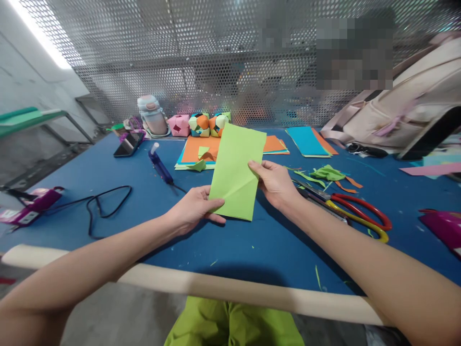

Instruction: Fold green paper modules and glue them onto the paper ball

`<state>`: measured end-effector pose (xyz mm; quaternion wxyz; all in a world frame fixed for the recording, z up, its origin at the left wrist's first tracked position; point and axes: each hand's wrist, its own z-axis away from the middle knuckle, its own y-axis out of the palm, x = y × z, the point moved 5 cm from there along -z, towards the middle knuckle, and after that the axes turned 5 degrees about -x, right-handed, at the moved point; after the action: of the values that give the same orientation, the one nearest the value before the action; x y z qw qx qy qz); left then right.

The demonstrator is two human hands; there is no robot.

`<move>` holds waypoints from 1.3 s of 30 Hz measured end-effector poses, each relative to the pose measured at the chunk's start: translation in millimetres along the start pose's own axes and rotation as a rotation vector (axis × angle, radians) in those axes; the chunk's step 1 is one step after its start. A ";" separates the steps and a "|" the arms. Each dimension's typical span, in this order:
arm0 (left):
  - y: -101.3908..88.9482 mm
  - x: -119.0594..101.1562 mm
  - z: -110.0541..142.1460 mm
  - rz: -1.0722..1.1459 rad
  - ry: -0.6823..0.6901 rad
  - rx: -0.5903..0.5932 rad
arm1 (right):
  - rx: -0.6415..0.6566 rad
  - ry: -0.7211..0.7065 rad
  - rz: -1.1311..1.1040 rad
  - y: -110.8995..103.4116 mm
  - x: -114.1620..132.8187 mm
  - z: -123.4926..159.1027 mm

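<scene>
A lime-green sheet of paper (pixel 237 168) is held up over the blue table, tilted toward me, with a faint diagonal crease across its lower half. My left hand (pixel 198 206) pinches its lower left edge, thumb in front. On the right edge, about midway up, my right hand (pixel 275 180) grips it between thumb and fingers. Behind the sheet lies a stack of orange and other coloured papers (pixel 194 149), partly covered by it. Scissors (pixel 360 214) with red and yellow handles rest by my right forearm, near green paper scraps (pixel 327 173).
Folded paper cubes (pixel 200 125) and a bottle (pixel 153 115) stand at the back against a perforated metal panel (pixel 201 62). A blue glue gun (pixel 160 163), its cord and a phone (pixel 128 144) lie left. Blue paper (pixel 308 141) and a pale backpack (pixel 399 105) are at right.
</scene>
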<state>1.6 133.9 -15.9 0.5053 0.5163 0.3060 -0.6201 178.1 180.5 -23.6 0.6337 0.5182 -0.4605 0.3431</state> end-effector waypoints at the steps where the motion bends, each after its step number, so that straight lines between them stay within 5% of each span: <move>1: 0.6 0.0 0.4 -0.012 -0.001 -0.001 | -0.001 -0.003 0.003 0.0 0.0 0.1; 23: -2.5 -1.7 -4.7 0.092 -0.025 -0.024 | 0.068 0.020 0.115 20.2 23.1 14.7; 30: 1.2 5.3 0.0 0.004 -0.136 0.099 | 0.078 0.134 0.238 -5.6 17.4 43.0; 35: -1.4 1.4 -3.5 0.018 -0.043 0.057 | 0.137 0.208 0.230 -14.7 3.5 59.4; 39: -1.6 0.3 -4.2 -0.013 -0.002 0.001 | 0.184 0.130 0.277 -11.1 1.1 62.5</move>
<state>1.4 138.1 -17.6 0.5013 0.5137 0.3086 -0.6242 174.4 117.1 -24.0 0.5588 0.4824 -0.4520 0.5007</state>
